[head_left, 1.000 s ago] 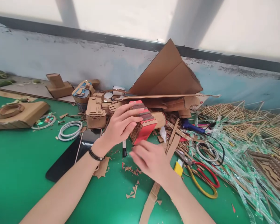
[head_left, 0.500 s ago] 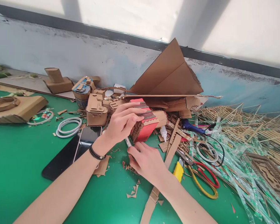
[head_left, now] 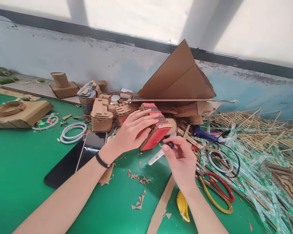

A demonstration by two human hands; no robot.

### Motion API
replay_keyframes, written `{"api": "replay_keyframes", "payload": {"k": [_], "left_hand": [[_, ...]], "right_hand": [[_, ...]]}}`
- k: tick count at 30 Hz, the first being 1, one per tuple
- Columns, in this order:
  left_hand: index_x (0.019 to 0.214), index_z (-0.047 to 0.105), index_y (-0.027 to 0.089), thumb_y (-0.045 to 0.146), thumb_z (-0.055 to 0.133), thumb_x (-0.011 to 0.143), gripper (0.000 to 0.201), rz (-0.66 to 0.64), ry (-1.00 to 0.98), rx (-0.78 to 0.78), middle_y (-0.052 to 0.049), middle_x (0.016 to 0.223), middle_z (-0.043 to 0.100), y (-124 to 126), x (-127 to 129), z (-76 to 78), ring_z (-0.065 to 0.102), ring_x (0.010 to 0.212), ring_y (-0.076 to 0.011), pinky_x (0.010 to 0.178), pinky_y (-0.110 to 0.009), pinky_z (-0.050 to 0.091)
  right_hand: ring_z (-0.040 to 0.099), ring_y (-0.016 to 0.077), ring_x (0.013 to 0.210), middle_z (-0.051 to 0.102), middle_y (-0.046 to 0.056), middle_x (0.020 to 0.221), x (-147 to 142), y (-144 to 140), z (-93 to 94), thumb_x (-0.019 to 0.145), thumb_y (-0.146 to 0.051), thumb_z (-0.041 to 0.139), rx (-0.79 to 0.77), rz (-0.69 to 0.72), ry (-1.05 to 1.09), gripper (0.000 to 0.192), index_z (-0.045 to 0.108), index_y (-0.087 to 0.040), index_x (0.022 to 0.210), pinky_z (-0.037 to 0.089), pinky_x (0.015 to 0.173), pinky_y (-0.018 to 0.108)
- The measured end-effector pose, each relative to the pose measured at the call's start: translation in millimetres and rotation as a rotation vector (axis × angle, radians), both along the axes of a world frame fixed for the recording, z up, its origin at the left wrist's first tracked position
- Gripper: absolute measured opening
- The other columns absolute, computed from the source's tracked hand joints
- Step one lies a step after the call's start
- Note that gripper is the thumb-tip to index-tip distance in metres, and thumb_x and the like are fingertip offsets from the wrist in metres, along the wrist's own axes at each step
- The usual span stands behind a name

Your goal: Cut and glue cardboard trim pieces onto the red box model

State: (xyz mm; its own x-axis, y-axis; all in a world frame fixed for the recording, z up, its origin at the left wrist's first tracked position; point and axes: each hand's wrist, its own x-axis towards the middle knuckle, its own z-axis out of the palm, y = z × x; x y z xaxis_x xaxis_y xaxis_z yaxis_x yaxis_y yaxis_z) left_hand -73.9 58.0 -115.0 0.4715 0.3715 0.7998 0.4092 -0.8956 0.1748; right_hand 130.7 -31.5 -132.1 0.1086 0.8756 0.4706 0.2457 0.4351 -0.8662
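Note:
My left hand rests on a red-and-brown cardboard model that stands on the green mat, fingers spread over its top and side. My right hand holds a white marker pen by its black-capped end, lifted just above the mat in front of the model. The pen's body points left and toward me. A black bead bracelet circles my left wrist.
Two dark phones lie left of my left arm. Red-and-yellow scissors, a yellow cutter and a cardboard strip lie near my right arm. Cardboard models, a large folded sheet, white rings and stick-and-plastic clutter crowd the back and right.
My right hand picked the marker pen up off the mat and lifted it to the right, in front of the red model. My left hand stayed on the model.

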Motion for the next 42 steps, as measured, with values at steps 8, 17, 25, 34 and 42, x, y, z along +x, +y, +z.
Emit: {"api": "replay_keyframes", "payload": {"k": [8,17,25,34,42], "left_hand": [[0.154,0.048,0.025,0.024,0.059,0.103,0.053,-0.014,0.067,-0.007,-0.014,0.158,0.059,-1.4,4.5,-4.9,0.044,0.158,-0.0313,0.125,-0.059,0.044],[0.125,0.060,0.028,0.018,0.055,0.101,0.027,0.072,-0.068,0.193,-0.009,0.126,0.074,-9.2,6.7,-0.1,0.066,0.128,-0.0267,0.113,-0.054,0.054],[0.124,0.061,0.033,0.033,0.063,0.100,0.023,-0.008,-0.100,0.307,-0.004,0.132,0.075,-21.6,22.9,-4.2,0.065,0.133,-0.0249,0.118,-0.051,0.052],[0.109,0.058,0.029,0.026,0.058,0.105,0.005,0.040,-0.099,0.346,-0.004,0.125,0.076,-22.2,26.8,0.6,0.070,0.123,-0.0210,0.109,-0.047,0.060],[0.109,0.057,0.030,0.026,0.058,0.105,0.005,0.052,-0.087,0.322,-0.005,0.127,0.075,-20.8,26.0,-1.2,0.070,0.122,-0.0212,0.108,-0.048,0.060]], "right_hand": [[0.061,0.0158,0.073,0.068,0.003,0.091,-8.2,1.9,0.2,0.099,-0.033,0.068,0.035,0.107,-0.273,0.009,0.069,-0.025,0.095,0.052,0.064,0.028],[0.060,0.0150,0.077,0.065,0.000,0.087,-4.3,1.6,5.4,0.093,-0.052,0.077,-0.266,0.199,0.314,0.029,0.070,-0.024,0.092,0.056,0.070,0.026],[0.061,0.0150,0.071,0.070,0.002,0.093,-5.8,6.1,2.9,0.088,-0.062,0.078,-0.381,0.302,0.460,0.042,0.074,-0.024,0.105,0.059,0.062,0.028],[0.059,0.0140,0.070,0.066,0.000,0.087,-6.8,7.5,2.2,0.087,-0.057,0.081,-0.379,0.324,0.518,0.038,0.074,-0.024,0.103,0.058,0.060,0.027],[0.056,0.0131,0.069,0.064,-0.001,0.083,-6.9,5.6,4.9,0.087,-0.056,0.083,-0.407,0.336,0.560,0.036,0.073,-0.024,0.101,0.055,0.061,0.025]]}}
